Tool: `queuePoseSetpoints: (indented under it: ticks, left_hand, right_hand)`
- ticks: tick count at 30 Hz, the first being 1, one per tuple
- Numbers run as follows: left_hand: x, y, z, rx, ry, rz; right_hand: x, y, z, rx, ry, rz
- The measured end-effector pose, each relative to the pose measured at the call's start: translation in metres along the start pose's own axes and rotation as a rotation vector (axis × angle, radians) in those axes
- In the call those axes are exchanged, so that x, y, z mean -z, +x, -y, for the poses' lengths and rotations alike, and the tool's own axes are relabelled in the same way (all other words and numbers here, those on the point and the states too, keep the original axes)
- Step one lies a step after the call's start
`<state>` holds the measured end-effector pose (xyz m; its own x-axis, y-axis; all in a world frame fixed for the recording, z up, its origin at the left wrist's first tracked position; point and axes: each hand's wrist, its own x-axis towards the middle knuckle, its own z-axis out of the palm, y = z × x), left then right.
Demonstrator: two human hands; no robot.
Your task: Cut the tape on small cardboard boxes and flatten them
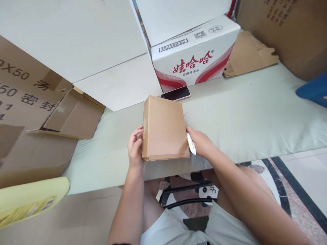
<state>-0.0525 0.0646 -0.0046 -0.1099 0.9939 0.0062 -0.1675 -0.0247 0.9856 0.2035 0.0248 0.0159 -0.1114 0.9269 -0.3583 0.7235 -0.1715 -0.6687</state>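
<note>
A flat brown cardboard box lies on the pale green padded surface in front of me. My left hand grips its left edge, fingers curled against the side. My right hand holds the right edge near the front corner, fingers tucked under it. A small white strip pokes out between that hand and the box. Just beyond the box lies a phone, screen dark.
A white carton with red print stands behind the phone. Large white boards lean at the back left. Brown cardboard boxes and flaps crowd the left; more cardboard at back right. A blue object at right, a yellow item lower left.
</note>
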Motion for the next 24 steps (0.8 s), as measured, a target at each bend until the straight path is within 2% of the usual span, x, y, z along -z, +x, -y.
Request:
queuePoseSetpoints:
  ticks: [24]
  left_hand:
    - [-0.0011, -0.0004, 0.0007, -0.004, 0.035, -0.018]
  right_hand:
    - [0.0008, -0.0007, 0.003, -0.021, -0.056, 0.031]
